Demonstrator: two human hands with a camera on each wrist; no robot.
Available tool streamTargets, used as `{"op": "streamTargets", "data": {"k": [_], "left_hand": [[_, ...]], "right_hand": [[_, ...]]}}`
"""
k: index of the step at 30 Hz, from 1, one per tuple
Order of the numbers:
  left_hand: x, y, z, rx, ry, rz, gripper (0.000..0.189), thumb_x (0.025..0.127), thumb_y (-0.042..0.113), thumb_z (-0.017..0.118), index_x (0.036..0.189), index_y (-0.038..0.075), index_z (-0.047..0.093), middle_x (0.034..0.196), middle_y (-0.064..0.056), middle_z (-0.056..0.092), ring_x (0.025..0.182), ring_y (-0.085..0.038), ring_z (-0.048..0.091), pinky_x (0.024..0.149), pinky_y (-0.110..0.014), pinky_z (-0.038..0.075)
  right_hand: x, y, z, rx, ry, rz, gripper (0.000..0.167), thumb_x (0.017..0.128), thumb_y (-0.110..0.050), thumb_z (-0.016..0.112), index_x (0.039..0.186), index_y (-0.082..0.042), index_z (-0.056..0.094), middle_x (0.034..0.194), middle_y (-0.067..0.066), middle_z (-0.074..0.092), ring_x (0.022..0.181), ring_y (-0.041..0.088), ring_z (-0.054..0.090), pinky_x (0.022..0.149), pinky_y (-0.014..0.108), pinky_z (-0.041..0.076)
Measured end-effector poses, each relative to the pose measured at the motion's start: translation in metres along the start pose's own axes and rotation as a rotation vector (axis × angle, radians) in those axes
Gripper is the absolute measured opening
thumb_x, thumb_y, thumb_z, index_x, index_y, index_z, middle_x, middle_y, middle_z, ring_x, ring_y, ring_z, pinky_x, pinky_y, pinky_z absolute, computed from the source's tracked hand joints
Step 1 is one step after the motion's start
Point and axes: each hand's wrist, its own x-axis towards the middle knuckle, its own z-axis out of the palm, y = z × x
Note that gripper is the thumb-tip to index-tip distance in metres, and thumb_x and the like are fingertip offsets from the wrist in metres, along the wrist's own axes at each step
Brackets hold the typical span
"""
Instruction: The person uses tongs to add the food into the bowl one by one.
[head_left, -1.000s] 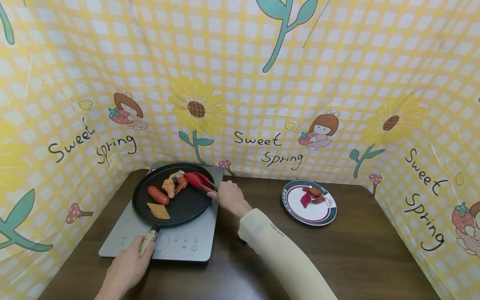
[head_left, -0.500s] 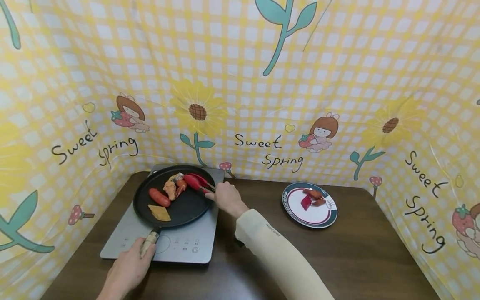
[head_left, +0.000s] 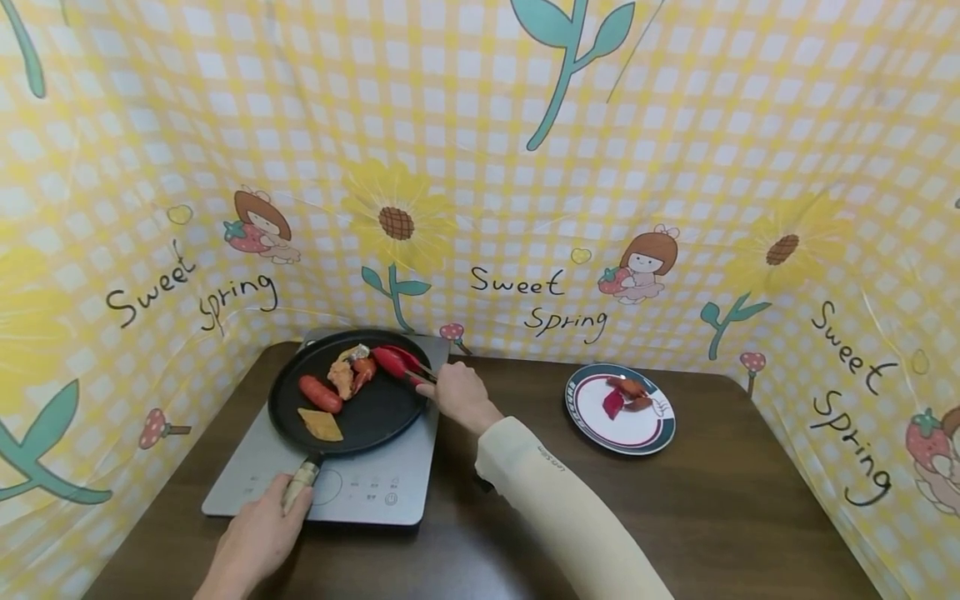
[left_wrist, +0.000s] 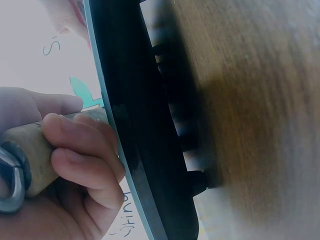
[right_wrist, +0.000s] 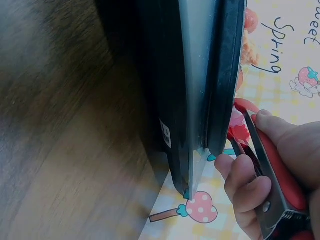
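My left hand [head_left: 258, 529] grips the pale handle [head_left: 302, 483] of a black frying pan [head_left: 386, 421], fingers wrapped round it in the left wrist view. With my right hand [head_left: 459, 393] I hold a pair of red-tipped metal tongs [right_wrist: 272, 175]. Their red heads [head_left: 388, 361] are over the pan's right side, just right of an orange-red shrimp-like piece [head_left: 365, 372]. Something pinkish-red [right_wrist: 240, 131] shows between the tongs' arms in the right wrist view; I cannot tell whether it is food. Also in the pan lie a sausage [head_left: 320, 394], a fried chicken piece [head_left: 341, 380] and a flat yellow slice [head_left: 320, 424].
Under the pan is a silver induction cooktop [head_left: 367, 508] at the left of the dark wooden table [head_left: 712, 517]. A plate [head_left: 626, 433] with brownish-red food [head_left: 630, 388] and a magenta piece [head_left: 612, 405] stands at the right. Checked cloth [head_left: 480, 208] encloses the back and sides.
Over the last half second my right hand and the tongs have shifted slightly right, away from the shrimp-like piece. My left hand keeps its hold on the pan handle.
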Motion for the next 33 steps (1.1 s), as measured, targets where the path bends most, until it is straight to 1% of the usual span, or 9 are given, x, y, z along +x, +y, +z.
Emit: {"op": "streamTargets", "data": {"k": [7,11,18,25,33], "left_hand": [[0.0,-0.0002,-0.0003,0.002,0.013,0.009,0.064,0.098,0.052,0.037,0.131,-0.003,0.038,0.071,-0.008,0.046,0.06,-0.023,0.044,0.052,-0.035,0.033],[0.0002,-0.0004,0.0,0.004,0.009,0.0,0.064,0.098,0.052,0.037,0.132,-0.003,0.038,0.072,-0.008,0.046,0.061,-0.023,0.045,0.052,-0.035,0.033],[0.0008,0.0002,-0.0007,0.012,0.008,0.005,0.065,0.098,0.052,0.037,0.132,-0.003,0.038,0.075,-0.008,0.048,0.064,-0.024,0.046,0.054,-0.036,0.034],[0.0013,0.0001,-0.0015,0.008,-0.014,-0.012,0.066,0.098,0.052,0.037,0.133,-0.004,0.036,0.076,-0.009,0.047,0.065,-0.024,0.046,0.054,-0.035,0.034],[0.0011,-0.0014,-0.0006,0.005,0.002,0.004,0.065,0.097,0.052,0.037,0.132,-0.002,0.038,0.074,-0.009,0.047,0.064,-0.024,0.046,0.053,-0.035,0.034]], "right_hand": [[-0.0035,0.0036,-0.0029,0.014,-0.004,0.029,0.05,0.086,-0.052,0.063,0.06,-0.01,0.057,0.059,0.004,0.051,0.045,0.016,0.049,0.039,0.029,0.037],[-0.0048,0.0053,-0.0028,0.012,0.002,0.019,0.049,0.086,-0.05,0.064,0.06,-0.009,0.057,0.058,0.004,0.05,0.045,0.016,0.048,0.039,0.029,0.037],[-0.0058,0.0062,-0.0019,0.003,0.002,-0.004,0.049,0.084,-0.052,0.065,0.061,-0.01,0.058,0.056,0.003,0.051,0.043,0.015,0.049,0.039,0.027,0.038],[-0.0068,0.0065,-0.0019,0.012,-0.008,0.02,0.049,0.083,-0.053,0.065,0.063,-0.009,0.059,0.055,0.002,0.05,0.043,0.015,0.048,0.038,0.027,0.037],[-0.0071,0.0095,-0.0057,0.01,0.013,0.014,0.051,0.083,-0.056,0.065,0.062,-0.009,0.059,0.055,0.004,0.05,0.044,0.016,0.049,0.04,0.028,0.038]]}}
